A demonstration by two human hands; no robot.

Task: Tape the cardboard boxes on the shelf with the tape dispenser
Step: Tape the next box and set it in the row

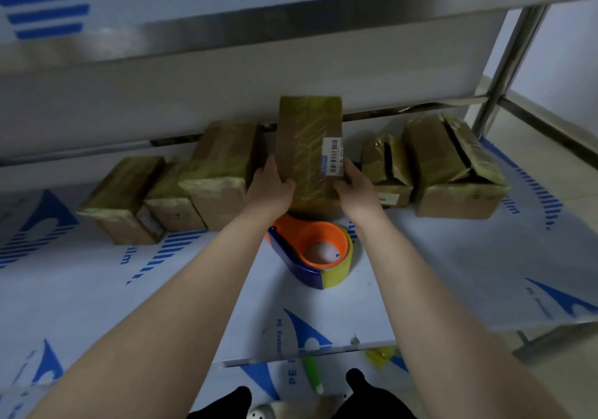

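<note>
Evidently light and stiff, the tall tape-wrapped brown cardboard box (pixel 309 156) stands upright, both hands' fingers (pixel 271 172) clasping its glossy, probably slippery sides.

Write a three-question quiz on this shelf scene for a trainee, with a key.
1. True or false: the orange-and-blue plastic tape dispenser lies on the white shelf surface, in neither hand.
2. What do the left hand and right hand hold? A) the tall brown cardboard box, upright B) the tape dispenser C) nothing
3. Fill in: the white barcode label on the held box is beside the ___ hand.
Key: 1 true; 2 A; 3 right.
</note>
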